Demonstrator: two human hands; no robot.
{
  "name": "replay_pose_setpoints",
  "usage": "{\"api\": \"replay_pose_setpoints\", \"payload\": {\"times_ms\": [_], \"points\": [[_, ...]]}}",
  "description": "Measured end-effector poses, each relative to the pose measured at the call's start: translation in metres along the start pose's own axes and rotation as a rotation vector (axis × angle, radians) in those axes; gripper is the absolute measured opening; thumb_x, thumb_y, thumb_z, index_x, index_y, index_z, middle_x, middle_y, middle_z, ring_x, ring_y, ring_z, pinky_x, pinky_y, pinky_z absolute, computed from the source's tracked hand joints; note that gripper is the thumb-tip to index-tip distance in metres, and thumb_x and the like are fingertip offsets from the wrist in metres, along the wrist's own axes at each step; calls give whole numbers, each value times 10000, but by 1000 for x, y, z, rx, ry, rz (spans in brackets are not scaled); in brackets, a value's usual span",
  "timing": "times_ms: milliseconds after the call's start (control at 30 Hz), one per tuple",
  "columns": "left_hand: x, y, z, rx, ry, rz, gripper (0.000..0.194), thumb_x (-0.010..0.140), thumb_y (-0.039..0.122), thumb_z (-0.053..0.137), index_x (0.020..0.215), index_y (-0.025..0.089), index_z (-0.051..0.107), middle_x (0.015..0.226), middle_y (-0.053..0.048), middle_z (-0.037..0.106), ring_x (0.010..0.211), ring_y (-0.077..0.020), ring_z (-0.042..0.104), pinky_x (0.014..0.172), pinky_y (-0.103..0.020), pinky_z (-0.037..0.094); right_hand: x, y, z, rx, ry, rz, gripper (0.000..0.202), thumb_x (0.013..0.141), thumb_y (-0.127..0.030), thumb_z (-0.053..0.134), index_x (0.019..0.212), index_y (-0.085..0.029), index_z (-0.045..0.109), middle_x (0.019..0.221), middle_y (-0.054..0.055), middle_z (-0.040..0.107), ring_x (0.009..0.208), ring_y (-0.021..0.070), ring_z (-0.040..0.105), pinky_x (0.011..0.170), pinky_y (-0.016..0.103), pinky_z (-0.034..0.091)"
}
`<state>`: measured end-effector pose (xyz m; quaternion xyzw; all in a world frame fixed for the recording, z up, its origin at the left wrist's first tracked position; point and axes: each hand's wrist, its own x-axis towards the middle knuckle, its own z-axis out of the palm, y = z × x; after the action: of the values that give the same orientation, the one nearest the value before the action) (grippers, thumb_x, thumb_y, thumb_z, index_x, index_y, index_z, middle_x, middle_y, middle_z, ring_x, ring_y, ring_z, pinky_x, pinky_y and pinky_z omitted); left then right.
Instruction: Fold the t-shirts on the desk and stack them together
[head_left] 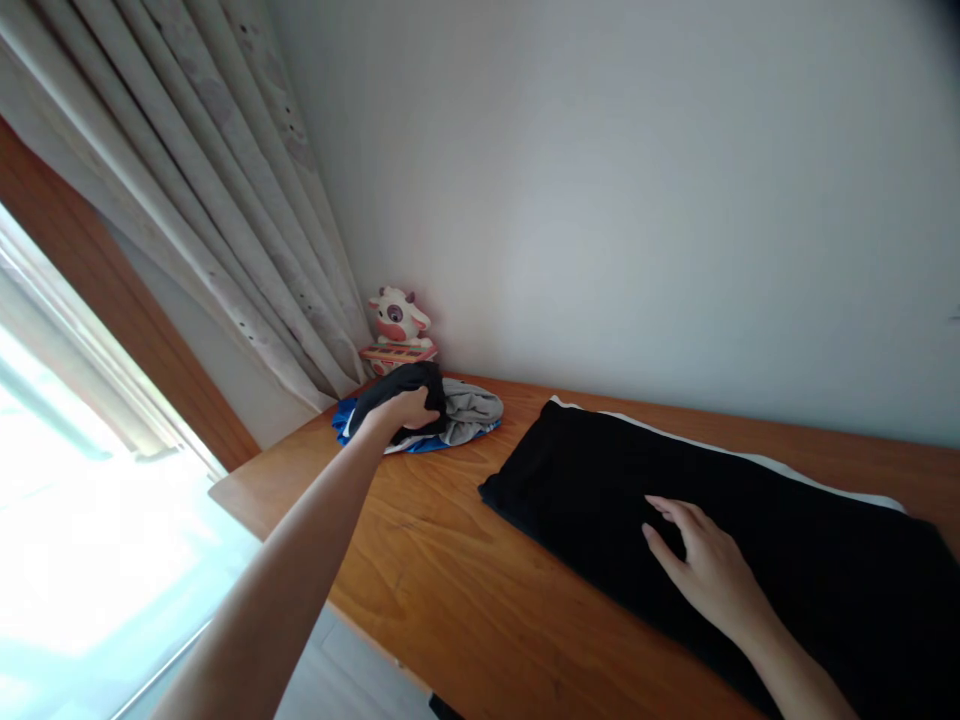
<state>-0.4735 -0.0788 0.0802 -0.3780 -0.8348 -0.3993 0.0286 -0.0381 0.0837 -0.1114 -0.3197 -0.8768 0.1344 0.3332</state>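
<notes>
At the far left end of the table my left hand (412, 408) is closed on a crumpled black cloth garment (397, 382) on top of a small heap of clothing. Grey fabric (471, 408) shows to the right of that hand, and bright blue cloth (450, 442) sticks out underneath. A larger black garment (592, 460), laid flat and long with a white strip along its far edge, covers the right part of the table. Over it hovers or rests my right hand (701, 560), thumb and fingers apart, holding nothing; I cannot tell whether it touches the fabric.
A cow-shaped toy with a keyboard (400, 325) stands in the corner behind the heap. Pale curtains (225, 200) hang beside a bright window on the left. The wooden table (420, 550) runs along a plain wall (637, 200), and its front edge drops to the floor.
</notes>
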Motion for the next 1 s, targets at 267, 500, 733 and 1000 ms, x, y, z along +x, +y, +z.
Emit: {"api": "replay_pose_setpoints", "payload": {"times_ms": [267,500,733,1000], "points": [[-57,61,77,336,-232,176,212,863,381,699,958,198,750,1137,-174,747,1226,-389,635,1089,-510,426,1,-10,-6,27,8,9,318,1003,-423,475,1231,-242,601,1198,100,696,1101,279,685,966,504,544],[-118,74,167,359,-300,273,466,992,488,526,1305,159,631,1335,-176,642,1255,-336,593,1044,-442,467,2,-15,-11,-42,87,58,307,992,-374,443,1206,-221,603,1158,130,695,1048,298,691,883,485,561],[-135,56,192,418,-240,201,482,982,461,519,1379,195,588,1472,-160,561,1340,-357,518,1080,-484,421,-18,40,-53,-533,229,638,571,938,-596,418,1207,-158,666,1165,279,655,1049,482,648,830,704,486],[-128,52,184,497,-242,152,535,991,530,475,1335,144,611,1342,-196,629,1241,-388,577,1009,-493,459,-19,78,-60,-623,148,692,651,962,-553,301,1215,-100,695,1200,333,615,1151,516,587,874,750,421]]}}
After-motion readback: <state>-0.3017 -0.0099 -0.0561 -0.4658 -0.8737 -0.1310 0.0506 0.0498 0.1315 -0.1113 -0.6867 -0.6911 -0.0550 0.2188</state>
